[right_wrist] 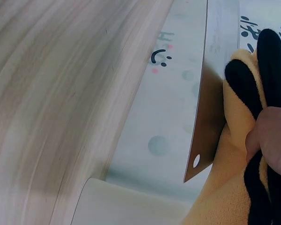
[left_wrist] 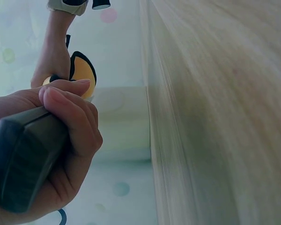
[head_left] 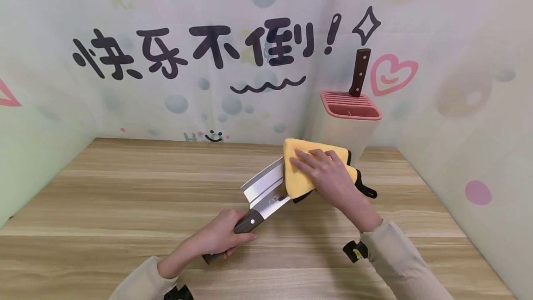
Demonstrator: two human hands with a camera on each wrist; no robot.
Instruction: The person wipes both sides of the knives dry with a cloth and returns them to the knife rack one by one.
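Note:
A cleaver (head_left: pixel 266 188) with a broad steel blade and dark riveted handle is held above the table, its blade pointing up and right. My left hand (head_left: pixel 222 233) grips the handle (left_wrist: pixel 28 154), with the fingers curled round it in the left wrist view. A yellow cloth (head_left: pixel 300 170) with black edging lies folded over the far part of the blade. My right hand (head_left: pixel 331 175) holds that cloth against the blade, fingers on top; the right wrist view shows the thumb on the cloth's underside. There the blade's holed end (right_wrist: pixel 203 150) sticks out beside the cloth.
Behind my right hand, a white knife block (head_left: pixel 347 131) with a pink slotted top stands near the back wall. One brown-handled knife (head_left: pixel 360 72) is upright in it. The wooden table (head_left: pixel 125 189) meets a printed backdrop (head_left: pixel 250 110) at the back.

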